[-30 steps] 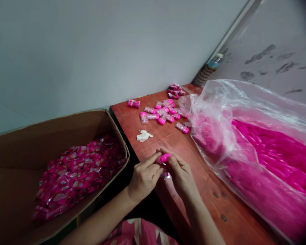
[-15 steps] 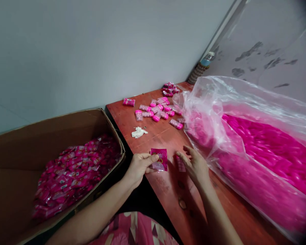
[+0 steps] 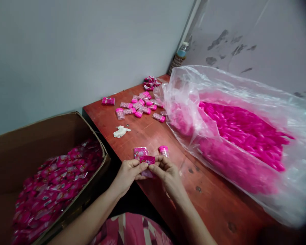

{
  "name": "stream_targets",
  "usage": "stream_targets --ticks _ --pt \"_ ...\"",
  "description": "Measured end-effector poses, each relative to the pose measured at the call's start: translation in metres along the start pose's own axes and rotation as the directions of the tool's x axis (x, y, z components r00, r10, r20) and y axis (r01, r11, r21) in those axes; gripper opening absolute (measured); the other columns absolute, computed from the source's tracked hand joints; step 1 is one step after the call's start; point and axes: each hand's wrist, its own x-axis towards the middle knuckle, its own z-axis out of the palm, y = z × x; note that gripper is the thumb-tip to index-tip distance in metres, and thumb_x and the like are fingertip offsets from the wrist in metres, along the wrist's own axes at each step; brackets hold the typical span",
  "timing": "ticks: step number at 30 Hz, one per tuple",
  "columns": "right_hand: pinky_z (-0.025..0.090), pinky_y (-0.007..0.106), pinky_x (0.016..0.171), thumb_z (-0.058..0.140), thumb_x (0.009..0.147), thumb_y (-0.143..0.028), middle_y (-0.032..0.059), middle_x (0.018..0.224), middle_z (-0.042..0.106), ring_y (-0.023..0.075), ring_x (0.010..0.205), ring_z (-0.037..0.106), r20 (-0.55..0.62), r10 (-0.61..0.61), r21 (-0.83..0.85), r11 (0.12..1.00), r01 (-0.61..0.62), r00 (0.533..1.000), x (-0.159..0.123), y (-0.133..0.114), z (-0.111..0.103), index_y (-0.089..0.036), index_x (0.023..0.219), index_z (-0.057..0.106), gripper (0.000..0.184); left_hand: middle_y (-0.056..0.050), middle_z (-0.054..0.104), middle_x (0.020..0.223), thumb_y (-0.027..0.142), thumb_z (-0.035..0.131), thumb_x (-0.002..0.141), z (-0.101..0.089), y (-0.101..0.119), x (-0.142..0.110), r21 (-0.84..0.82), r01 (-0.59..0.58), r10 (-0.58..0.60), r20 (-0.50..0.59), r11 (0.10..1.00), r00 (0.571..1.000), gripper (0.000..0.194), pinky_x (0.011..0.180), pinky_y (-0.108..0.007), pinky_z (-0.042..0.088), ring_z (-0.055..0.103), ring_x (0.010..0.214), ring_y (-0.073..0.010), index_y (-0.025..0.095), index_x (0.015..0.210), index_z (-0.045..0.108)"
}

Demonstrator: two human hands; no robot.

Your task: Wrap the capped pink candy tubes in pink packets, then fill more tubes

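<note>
Carton (image 3: 40,141) of packets (image 3: 53,192), bagged caps (image 3: 244,132), held sachet (image 3: 148,159)

Dim light, dark right-hand corners

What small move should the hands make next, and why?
Probably ease the wrapper open: the left hand and right hand both pinch it, and a capped bottle sits just beyond the right hand.

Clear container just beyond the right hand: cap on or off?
On: a pink cap covers one end of the clear container.
</note>
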Motion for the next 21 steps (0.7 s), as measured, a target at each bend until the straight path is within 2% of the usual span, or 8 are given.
stream_targets --ticks 3,5,7,9,12,15,19,21 --pt "0.043 0.025 0.056 0.067 0.068 -0.035 -0.0014 0.067 0.060 0.0133 0.059 0.055 -0.029 -0.010 -0.146 0.989 0.006 1.000 -0.004 0.000 -0.011 -0.020 0.079 0.058 0.021 -0.008 0.067 0.071 0.034 0.068 0.067 0.000 -0.002 -0.003 0.026 0.026 -0.025 -0.037 0.999 0.999 0.028 0.060 -0.028 0.052 0.063 0.064 -0.0164 0.007 0.076 0.068" --pt "0.043 0.027 0.058 0.061 0.073 -0.039 0.0004 0.070 0.062 0.0155 0.062 0.056 -0.102 -0.103 -0.388 0.920 0.056 0.989 -0.003 -0.006 -0.024 -0.020 0.080 0.059 0.021 -0.007 0.067 0.066 0.033 0.071 0.063 -0.001 -0.001 -0.004 0.010 0.029 -0.028 -0.094 1.000 0.995 0.026 0.057 -0.026 0.052 0.062 0.059 -0.0151 0.008 0.070 0.068" --pt "0.043 0.030 0.062 0.055 0.077 -0.041 0.0033 0.077 0.064 0.0182 0.067 0.058 -0.162 -0.228 -0.665 0.744 0.065 0.960 0.003 -0.013 -0.038 -0.021 0.085 0.060 0.023 -0.005 0.066 0.060 0.031 0.073 0.060 -0.001 0.001 -0.004 -0.041 0.032 -0.039 -0.161 0.999 0.986 0.024 0.054 -0.024 0.051 0.061 0.055 -0.0136 0.008 0.064 0.066" --pt "0.042 0.033 0.067 0.050 0.080 -0.043 0.0076 0.087 0.065 0.0217 0.074 0.059 -0.188 -0.298 -0.856 0.517 -0.007 0.936 0.010 -0.018 -0.049 -0.019 0.092 0.060 0.029 -0.004 0.065 0.057 0.029 0.075 0.058 -0.002 0.003 -0.002 -0.111 0.032 -0.054 -0.203 0.993 0.978 0.024 0.050 -0.022 0.050 0.061 0.052 -0.0126 0.008 0.061 0.064" --pt "0.041 0.035 0.070 0.046 0.080 -0.048 0.0128 0.099 0.063 0.0265 0.086 0.059 -0.203 -0.270 -0.956 0.263 -0.130 0.941 0.019 -0.020 -0.053 -0.017 0.105 0.056 0.042 -0.004 0.065 0.060 0.027 0.075 0.059 -0.003 0.006 0.002 -0.252 0.021 -0.076 -0.211 0.968 0.974 0.023 0.049 -0.021 0.051 0.061 0.052 -0.0120 0.008 0.065 0.063" --pt "0.040 0.033 0.066 0.046 0.079 -0.051 0.0126 0.101 0.063 0.0281 0.090 0.059 -0.205 -0.186 -0.975 0.126 -0.183 0.961 0.023 -0.017 -0.048 -0.018 0.110 0.052 0.046 -0.004 0.065 0.062 0.023 0.073 0.063 -0.006 0.011 0.006 -0.398 0.006 -0.107 -0.232 0.918 0.967 0.019 0.050 -0.023 0.054 0.061 0.052 -0.0116 0.009 0.068 0.062" --pt "0.037 0.031 0.058 0.050 0.076 -0.050 0.0113 0.081 0.065 0.0278 0.078 0.060 -0.219 -0.145 -0.975 0.054 -0.214 0.965 0.025 -0.014 -0.045 -0.017 0.093 0.058 0.038 -0.004 0.065 0.064 0.017 0.068 0.069 -0.009 0.013 0.012 -0.520 -0.013 -0.142 -0.257 0.854 0.956 0.010 0.051 -0.024 0.055 0.062 0.055 -0.0132 0.009 0.070 0.061" --pt "0.036 0.029 0.053 0.050 0.076 -0.050 0.0077 0.066 0.062 0.0246 0.066 0.059 -0.214 -0.127 -0.964 0.190 -0.188 0.969 0.024 -0.014 -0.043 -0.017 0.079 0.058 0.034 -0.005 0.066 0.066 0.016 0.066 0.071 -0.009 0.013 0.015 -0.574 -0.023 -0.159 -0.265 0.819 0.951 0.009 0.052 -0.025 0.055 0.064 0.057 -0.0152 0.010 0.072 0.060"
